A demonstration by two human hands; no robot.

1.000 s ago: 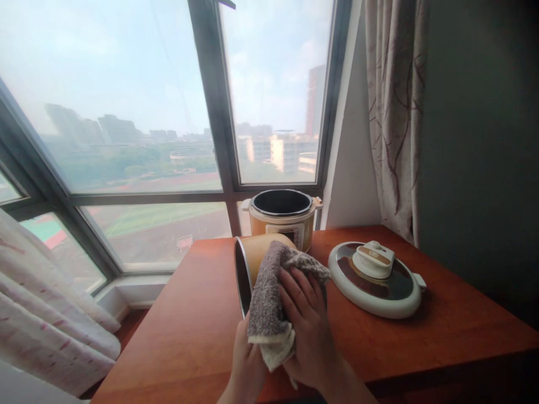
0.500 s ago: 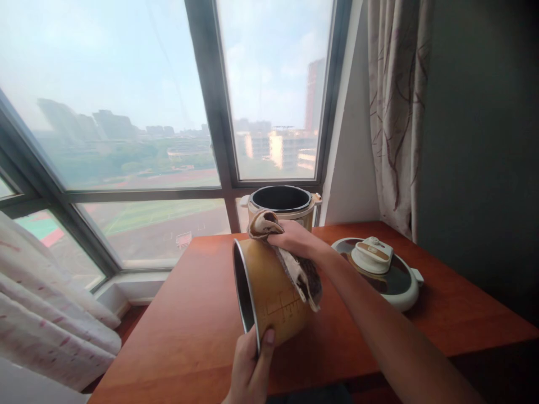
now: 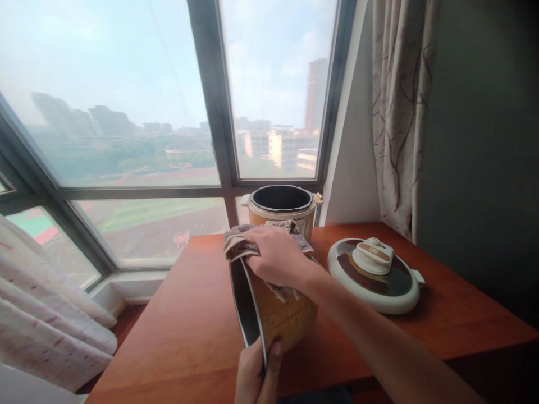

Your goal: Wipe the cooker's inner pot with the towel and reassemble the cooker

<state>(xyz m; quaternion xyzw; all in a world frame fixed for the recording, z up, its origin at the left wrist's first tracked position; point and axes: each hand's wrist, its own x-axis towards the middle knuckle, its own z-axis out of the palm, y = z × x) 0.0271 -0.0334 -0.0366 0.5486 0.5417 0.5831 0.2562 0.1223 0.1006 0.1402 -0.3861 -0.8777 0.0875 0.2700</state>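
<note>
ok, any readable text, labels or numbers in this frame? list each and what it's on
No text can be read.
Golden metal inner pot: level lines on its side, any figures too blurred.
Beige electric cooker base: front panel mostly hidden by the grey-brown cloth, illegible.
Round white-and-brown cooker lid: tan strip on its knob, no legible lettering.

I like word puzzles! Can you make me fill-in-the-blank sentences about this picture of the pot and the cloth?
1. The right hand presses a grey fluffy cloth on the ___ metal inner pot.
2. The left hand grips the pot's ___.
3. The round white lid lies on the wooden ___.
4. The cooker base stands by the ___.

Missing words: golden; rim; table; window
</note>
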